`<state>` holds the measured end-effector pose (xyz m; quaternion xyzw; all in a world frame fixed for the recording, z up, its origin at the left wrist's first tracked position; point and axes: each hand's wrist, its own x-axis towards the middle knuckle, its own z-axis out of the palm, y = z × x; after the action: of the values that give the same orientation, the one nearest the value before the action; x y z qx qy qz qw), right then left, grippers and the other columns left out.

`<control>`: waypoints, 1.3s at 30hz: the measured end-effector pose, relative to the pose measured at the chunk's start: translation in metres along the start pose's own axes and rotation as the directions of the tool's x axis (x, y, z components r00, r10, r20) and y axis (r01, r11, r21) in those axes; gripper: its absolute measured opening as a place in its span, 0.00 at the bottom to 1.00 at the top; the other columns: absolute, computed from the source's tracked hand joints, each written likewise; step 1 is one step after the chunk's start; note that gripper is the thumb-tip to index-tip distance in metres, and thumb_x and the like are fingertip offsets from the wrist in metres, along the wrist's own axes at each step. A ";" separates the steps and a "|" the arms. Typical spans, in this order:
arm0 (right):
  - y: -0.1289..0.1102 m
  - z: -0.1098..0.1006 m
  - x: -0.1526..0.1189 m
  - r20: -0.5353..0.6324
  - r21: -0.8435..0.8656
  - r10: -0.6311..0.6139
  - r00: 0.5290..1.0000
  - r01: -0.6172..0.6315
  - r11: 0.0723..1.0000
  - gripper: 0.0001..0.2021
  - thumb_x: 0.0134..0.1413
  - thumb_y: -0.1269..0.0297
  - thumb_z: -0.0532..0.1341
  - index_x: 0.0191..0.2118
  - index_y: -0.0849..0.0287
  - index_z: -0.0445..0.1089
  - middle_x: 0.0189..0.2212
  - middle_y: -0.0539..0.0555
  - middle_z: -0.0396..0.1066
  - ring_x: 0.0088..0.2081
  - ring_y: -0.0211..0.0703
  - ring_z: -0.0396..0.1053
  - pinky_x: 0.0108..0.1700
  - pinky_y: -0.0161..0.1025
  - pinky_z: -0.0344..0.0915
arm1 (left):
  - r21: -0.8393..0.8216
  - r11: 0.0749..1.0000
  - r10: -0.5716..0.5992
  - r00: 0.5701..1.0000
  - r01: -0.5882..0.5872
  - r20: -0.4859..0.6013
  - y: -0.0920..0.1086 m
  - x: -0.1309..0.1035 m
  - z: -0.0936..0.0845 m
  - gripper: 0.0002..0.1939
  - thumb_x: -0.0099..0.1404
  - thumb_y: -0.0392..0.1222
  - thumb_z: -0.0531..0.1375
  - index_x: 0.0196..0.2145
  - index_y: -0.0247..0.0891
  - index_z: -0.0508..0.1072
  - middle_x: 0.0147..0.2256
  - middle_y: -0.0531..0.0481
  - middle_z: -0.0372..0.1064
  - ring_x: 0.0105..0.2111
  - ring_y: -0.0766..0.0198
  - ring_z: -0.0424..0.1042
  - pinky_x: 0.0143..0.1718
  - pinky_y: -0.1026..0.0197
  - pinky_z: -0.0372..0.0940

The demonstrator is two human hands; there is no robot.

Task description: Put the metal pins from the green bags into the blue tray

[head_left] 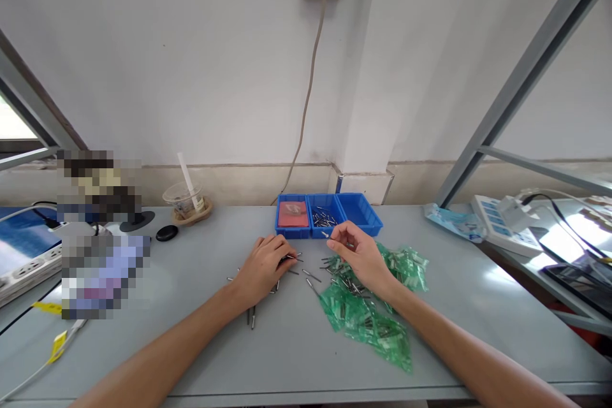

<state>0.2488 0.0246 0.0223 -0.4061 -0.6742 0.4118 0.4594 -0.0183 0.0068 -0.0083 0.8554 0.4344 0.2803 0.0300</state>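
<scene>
Pins [253,319] loose on table [287,357]: slim, smooth, may roll or scatter if left hand [264,268] sweeps; right hand [356,250] pinches apparent pin [326,235] by fingertips only, slip possible; green plastic [375,331] may spill pins if right wrist snags it; left hand curled over pins, grip unclear, more at its three and seven o'clock; plastic at right hand's six, tray [361,213] with pins at eleven
</scene>
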 end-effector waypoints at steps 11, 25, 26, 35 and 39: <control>-0.004 -0.001 -0.003 0.265 0.430 0.221 0.939 -0.320 0.844 0.16 0.65 0.47 0.65 0.41 0.57 0.73 0.30 0.48 0.63 0.26 0.34 0.58 0.30 0.36 0.58 | -0.001 1.000 -0.021 1.000 0.021 -0.008 0.000 0.000 0.000 0.04 0.77 0.42 0.61 0.44 0.42 0.75 0.43 0.52 0.71 0.43 0.58 0.68 0.46 0.54 0.59; -0.001 0.001 0.000 0.012 0.089 0.078 0.997 -0.079 0.993 0.16 0.59 0.50 0.70 0.37 0.53 0.66 0.31 0.47 0.63 0.30 0.40 0.62 0.30 0.38 0.65 | -0.004 1.000 -0.023 1.000 0.023 -0.003 0.000 0.000 0.000 0.07 0.78 0.45 0.59 0.43 0.42 0.76 0.43 0.50 0.71 0.43 0.57 0.68 0.46 0.53 0.60; -0.001 0.001 0.001 0.008 0.076 0.056 0.998 -0.057 0.995 0.16 0.59 0.50 0.70 0.37 0.53 0.66 0.32 0.47 0.63 0.30 0.40 0.62 0.29 0.38 0.65 | -0.004 1.000 -0.023 1.000 0.023 -0.005 0.000 0.000 0.000 0.08 0.78 0.45 0.59 0.43 0.42 0.76 0.43 0.50 0.71 0.43 0.57 0.68 0.46 0.53 0.60; -0.001 0.001 0.000 0.046 0.197 0.225 0.973 -0.229 0.953 0.22 0.64 0.39 0.62 0.33 0.55 0.67 0.23 0.45 0.60 0.22 0.36 0.58 0.26 0.36 0.58 | -0.003 1.000 -0.020 1.000 0.020 -0.001 -0.001 -0.001 0.000 0.10 0.79 0.47 0.57 0.44 0.42 0.76 0.43 0.49 0.72 0.43 0.56 0.68 0.46 0.52 0.61; 0.000 0.000 0.002 0.027 0.271 0.281 0.959 -0.278 0.922 0.25 0.62 0.37 0.63 0.31 0.55 0.64 0.22 0.43 0.57 0.19 0.33 0.54 0.22 0.35 0.52 | -0.011 1.000 -0.025 1.000 0.025 0.005 0.000 0.000 0.000 0.10 0.79 0.46 0.57 0.44 0.43 0.76 0.43 0.50 0.72 0.44 0.57 0.68 0.46 0.52 0.61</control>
<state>0.2481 0.0267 0.0225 -0.4337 -0.5434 0.5592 0.4516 -0.0183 0.0066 -0.0089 0.8504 0.4437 0.2801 0.0393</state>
